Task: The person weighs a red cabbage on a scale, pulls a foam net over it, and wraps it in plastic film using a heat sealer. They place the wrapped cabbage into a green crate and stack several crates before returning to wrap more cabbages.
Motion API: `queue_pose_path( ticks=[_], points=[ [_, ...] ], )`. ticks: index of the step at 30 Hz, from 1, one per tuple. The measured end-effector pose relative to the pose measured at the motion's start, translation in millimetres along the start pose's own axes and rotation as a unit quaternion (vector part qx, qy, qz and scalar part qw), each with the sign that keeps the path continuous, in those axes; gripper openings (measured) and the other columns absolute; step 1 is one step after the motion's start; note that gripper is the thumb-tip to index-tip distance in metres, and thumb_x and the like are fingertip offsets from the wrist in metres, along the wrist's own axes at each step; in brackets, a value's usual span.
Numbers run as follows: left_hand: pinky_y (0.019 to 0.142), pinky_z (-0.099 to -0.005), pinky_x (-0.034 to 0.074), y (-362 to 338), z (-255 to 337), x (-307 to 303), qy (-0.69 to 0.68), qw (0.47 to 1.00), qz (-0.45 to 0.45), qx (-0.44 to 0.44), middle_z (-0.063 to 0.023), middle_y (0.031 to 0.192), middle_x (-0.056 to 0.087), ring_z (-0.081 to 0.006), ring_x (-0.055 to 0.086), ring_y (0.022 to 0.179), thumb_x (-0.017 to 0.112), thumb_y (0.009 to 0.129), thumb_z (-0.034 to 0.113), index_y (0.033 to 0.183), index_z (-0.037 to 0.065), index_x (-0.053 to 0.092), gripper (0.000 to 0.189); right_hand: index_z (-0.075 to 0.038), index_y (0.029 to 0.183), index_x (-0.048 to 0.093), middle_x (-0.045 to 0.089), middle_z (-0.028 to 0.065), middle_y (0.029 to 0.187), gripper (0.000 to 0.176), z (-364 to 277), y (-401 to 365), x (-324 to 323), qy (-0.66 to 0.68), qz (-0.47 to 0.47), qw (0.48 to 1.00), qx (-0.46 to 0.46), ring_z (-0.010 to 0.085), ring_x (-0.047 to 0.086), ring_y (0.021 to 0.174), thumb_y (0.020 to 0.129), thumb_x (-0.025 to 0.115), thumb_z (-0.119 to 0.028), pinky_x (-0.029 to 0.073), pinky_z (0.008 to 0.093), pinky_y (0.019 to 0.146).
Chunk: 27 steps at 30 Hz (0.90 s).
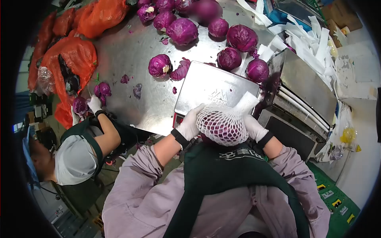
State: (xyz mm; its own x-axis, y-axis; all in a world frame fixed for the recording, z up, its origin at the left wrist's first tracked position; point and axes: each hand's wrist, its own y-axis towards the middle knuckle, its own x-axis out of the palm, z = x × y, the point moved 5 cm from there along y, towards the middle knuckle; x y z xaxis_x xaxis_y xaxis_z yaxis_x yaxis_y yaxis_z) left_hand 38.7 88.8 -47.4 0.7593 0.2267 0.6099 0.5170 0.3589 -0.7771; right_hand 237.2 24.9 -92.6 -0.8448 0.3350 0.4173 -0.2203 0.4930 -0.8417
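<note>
Left hand (189, 124) curls round purple cabbage (229, 129) in white net (209, 116); right hand (255, 127) cups other side, likely so it can't roll.

Metal table (117, 59): reflective top, bright glare along the near edge. White wall (363, 142) at right, plain surface. Cardboard boxes (343, 16) at upper right. Green surface (335, 218) at lower right, bearing yellow-and-black markings. Lower left: dimly lit, cluttered, detail indistinct.

There is one scale (198, 85), one netted cabbage (222, 127) and at least eleven bare cabbages (182, 31).
</note>
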Motion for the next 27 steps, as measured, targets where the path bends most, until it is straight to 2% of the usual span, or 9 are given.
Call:
queue_pose_path(
  ticks=[2, 3, 7, 11, 17, 18, 23, 25, 27],
  points=[
    [0.096, -0.0394, 0.045, -23, 10, 18, 0.008, 0.997, -0.003, 0.080, -0.0158, 0.113, 0.063, -0.0259, 0.059, 0.104, 0.034, 0.101, 0.033, 0.120, -0.003, 0.054, 0.046, 0.005, 0.109, 0.063, 0.068, 0.0096, 0.097, 0.030, -40, -38, 20, -0.238, 0.052, 0.918, -0.314, 0.0140, 0.064, 0.085, 0.098, 0.049, -0.019, 0.051, 0.0283, 0.076],
    [0.099, -0.0401, 0.042, -31, 19, 26, -0.051, 0.977, -0.176, 0.108, -0.0169, 0.115, 0.062, -0.0272, 0.058, 0.107, 0.034, 0.101, 0.035, 0.121, -0.005, 0.053, 0.048, 0.005, 0.105, 0.066, 0.069, 0.0075, 0.094, 0.029, -60, -79, 44, -0.202, -0.013, 0.950, -0.238, 0.0096, 0.063, 0.083, 0.097, 0.052, -0.019, 0.051, 0.0249, 0.075],
    [0.102, -0.0383, 0.041, -76, 29, 77, 0.035, 0.957, -0.208, 0.201, -0.0170, 0.124, 0.057, -0.0257, 0.056, 0.113, 0.031, 0.102, 0.035, 0.128, -0.005, 0.048, 0.050, 0.006, 0.104, 0.067, 0.069, 0.0059, 0.089, 0.031, -99, -148, 84, -0.094, -0.027, 0.952, -0.290, 0.0074, 0.061, 0.078, 0.095, 0.056, -0.022, 0.048, 0.0215, 0.072],
    [0.105, -0.0377, 0.039, -35, -18, 47, -0.066, 0.973, -0.210, 0.073, -0.0147, 0.136, 0.048, -0.0253, 0.050, 0.121, 0.031, 0.103, 0.027, 0.138, 0.000, 0.039, 0.046, 0.007, 0.100, 0.066, 0.067, 0.0038, 0.084, 0.030, -108, -156, 89, -0.245, 0.041, 0.884, -0.397, 0.0071, 0.058, 0.074, 0.094, 0.057, -0.022, 0.047, 0.0224, 0.069],
    [0.104, -0.0425, 0.041, -50, -11, 50, -0.088, 0.944, -0.296, 0.112, -0.0180, 0.128, 0.054, -0.0294, 0.054, 0.116, 0.036, 0.100, 0.025, 0.129, -0.003, 0.046, 0.042, 0.005, 0.098, 0.065, 0.069, 0.0072, 0.087, 0.026, -73, -108, 48, -0.246, 0.003, 0.903, -0.352, 0.0127, 0.065, 0.077, 0.095, 0.055, -0.019, 0.052, 0.0249, 0.070],
    [0.103, -0.0425, 0.040, -50, -7, 46, -0.100, 0.928, -0.336, 0.129, -0.0177, 0.125, 0.056, -0.0301, 0.054, 0.115, 0.041, 0.098, 0.025, 0.126, -0.004, 0.049, 0.041, 0.004, 0.103, 0.064, 0.069, 0.0076, 0.091, 0.029, -59, -108, 53, -0.087, -0.035, 0.968, -0.233, 0.0125, 0.065, 0.081, 0.095, 0.057, -0.023, 0.052, 0.0259, 0.073],
    [0.106, -0.0446, 0.035, -117, 1, 125, 0.151, 0.863, -0.427, 0.224, -0.0217, 0.126, 0.054, -0.0305, 0.053, 0.116, 0.057, 0.088, 0.016, 0.114, -0.001, 0.054, 0.031, 0.002, 0.121, 0.055, 0.064, 0.0114, 0.114, 0.044, -39, -133, 70, 0.002, -0.098, 0.984, -0.148, 0.0172, 0.063, 0.095, 0.101, 0.041, -0.034, 0.050, 0.0315, 0.091],
    [0.106, -0.0428, 0.035, -133, 29, 144, 0.089, 0.822, -0.488, 0.280, -0.0146, 0.118, 0.058, -0.0269, 0.053, 0.113, 0.055, 0.091, 0.018, 0.105, 0.002, 0.056, 0.021, 0.002, 0.124, 0.052, 0.063, 0.0148, 0.114, 0.047, -44, -140, 76, 0.197, -0.392, 0.898, -0.028, 0.0201, 0.063, 0.097, 0.101, 0.038, -0.037, 0.049, 0.0335, 0.094],
    [0.106, -0.0447, 0.036, -117, 58, 120, 0.174, 0.844, -0.238, 0.448, -0.0111, 0.117, 0.058, -0.0240, 0.050, 0.118, 0.050, 0.096, 0.028, 0.114, 0.005, 0.053, 0.028, 0.004, 0.121, 0.053, 0.064, 0.0153, 0.109, 0.045, -63, -153, 71, 0.088, -0.285, 0.933, -0.203, 0.0206, 0.061, 0.102, 0.099, 0.043, -0.034, 0.048, 0.0334, 0.094]
  ],
)
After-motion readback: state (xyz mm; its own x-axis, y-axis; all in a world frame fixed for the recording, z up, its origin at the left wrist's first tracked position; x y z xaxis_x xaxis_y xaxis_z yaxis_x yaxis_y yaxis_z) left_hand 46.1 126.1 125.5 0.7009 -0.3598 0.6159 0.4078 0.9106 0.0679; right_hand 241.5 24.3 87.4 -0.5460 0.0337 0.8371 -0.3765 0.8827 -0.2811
